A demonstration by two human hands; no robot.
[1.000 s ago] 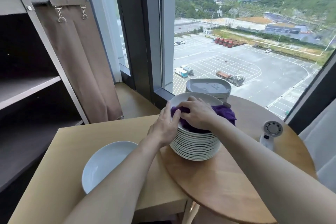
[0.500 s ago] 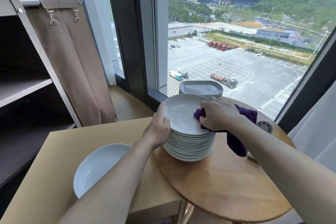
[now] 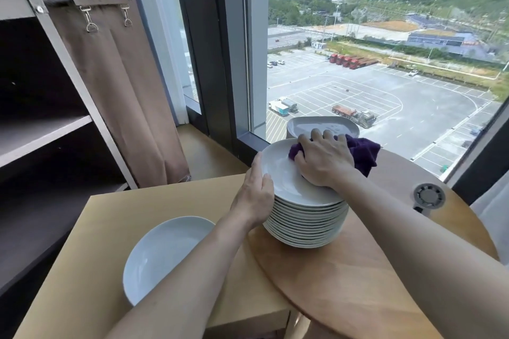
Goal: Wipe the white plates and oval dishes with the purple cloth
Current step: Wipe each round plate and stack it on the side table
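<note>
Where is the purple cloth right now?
Head view, right of centre: the purple cloth is under the right hand on the top plate of the stack, near the oval dishes.

No text, label, brand, number or sign can be read on anything in view; any lettering on the trucks (image 3: 347, 60) beyond the window (image 3: 413, 36) is too small to make out
</note>
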